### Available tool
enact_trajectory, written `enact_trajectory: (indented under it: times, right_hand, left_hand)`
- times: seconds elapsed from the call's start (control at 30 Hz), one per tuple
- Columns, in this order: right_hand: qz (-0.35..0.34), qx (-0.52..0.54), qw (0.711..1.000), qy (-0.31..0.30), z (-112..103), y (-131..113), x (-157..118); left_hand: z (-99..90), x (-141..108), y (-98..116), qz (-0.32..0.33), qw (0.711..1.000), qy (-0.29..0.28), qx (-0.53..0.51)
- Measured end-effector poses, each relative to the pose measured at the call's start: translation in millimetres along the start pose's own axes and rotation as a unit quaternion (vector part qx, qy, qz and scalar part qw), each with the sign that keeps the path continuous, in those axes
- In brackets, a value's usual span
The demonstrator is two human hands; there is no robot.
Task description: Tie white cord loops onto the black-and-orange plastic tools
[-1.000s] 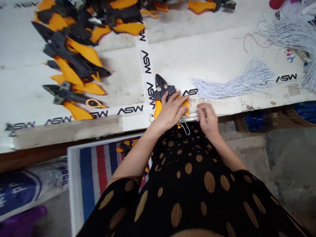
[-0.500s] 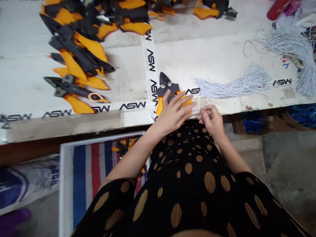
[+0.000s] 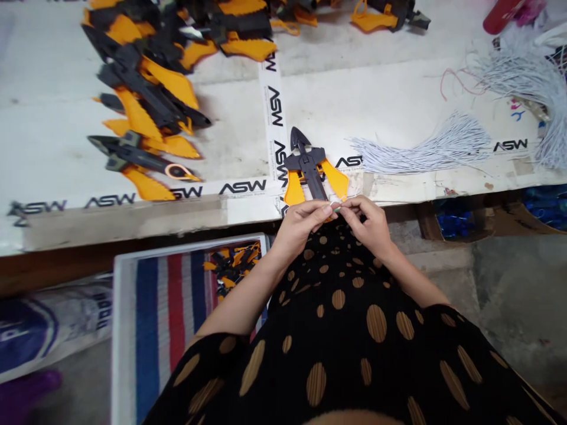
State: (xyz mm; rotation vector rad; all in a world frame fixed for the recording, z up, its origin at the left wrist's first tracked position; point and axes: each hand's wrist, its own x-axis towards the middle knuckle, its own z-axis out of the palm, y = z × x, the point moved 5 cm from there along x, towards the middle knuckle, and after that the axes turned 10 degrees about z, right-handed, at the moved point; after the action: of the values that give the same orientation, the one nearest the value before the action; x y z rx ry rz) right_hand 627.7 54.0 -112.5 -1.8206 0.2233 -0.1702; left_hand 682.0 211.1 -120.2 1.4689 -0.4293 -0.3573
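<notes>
A dark grey and orange toy (image 3: 312,171) lies on the table near its front edge, its pointed tip away from me. Just below it, my left hand (image 3: 303,223) and my right hand (image 3: 365,221) meet fingertip to fingertip. Both are closed in a pinch around something small, with a bit of white and green between them; what it is cannot be made out. To the right of the toy lies a fanned bundle of thin white strings (image 3: 425,150).
Several black and orange toys (image 3: 146,88) are heaped at the back left. More white strings (image 3: 527,88) and a red object (image 3: 500,16) are at the right. Below the table stand a striped-lined crate (image 3: 175,295) and boxes with blue items (image 3: 456,221).
My left hand has left the top of the toy and come down to my right hand, closing. My right hand has moved left. More of the toy shows. The view has shifted slightly.
</notes>
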Motion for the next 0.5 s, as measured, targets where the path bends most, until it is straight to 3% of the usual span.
enact_trajectory:
  times: [0.1, 0.17, 0.27, 0.33, 0.4, 0.43, 0.5]
  right_hand:
    - [0.101, 0.116, 0.985, -0.073, 9, 11, 2]
    - [0.167, 0.18, 0.961, -0.126, 14, 18, 3]
    - [0.225, 0.227, 0.937, -0.142, 15, 23, 5]
    - [0.241, 0.24, 0.93, -0.137, 16, 23, 6]
    - [0.244, 0.245, 0.927, -0.143, 18, 23, 4]
    - [0.24, 0.245, 0.928, -0.147, 19, 22, 3]
    - [0.21, 0.236, 0.938, -0.145, 20, 20, 0]
  left_hand:
    - [-2.5, 0, 11, 0.159, 0.975, 0.031, 0.154]
    - [-1.2, -2, 25, 0.301, 0.904, 0.015, 0.305]
    - [4.5, -5, 35, 0.449, 0.763, -0.043, 0.462]
    - [5.4, -7, 37, 0.491, 0.721, -0.053, 0.485]
    - [5.3, -8, 39, 0.499, 0.731, -0.035, 0.464]
    - [5.2, -8, 39, 0.483, 0.755, -0.022, 0.444]
    - [3.8, -5, 36, 0.396, 0.837, 0.005, 0.378]
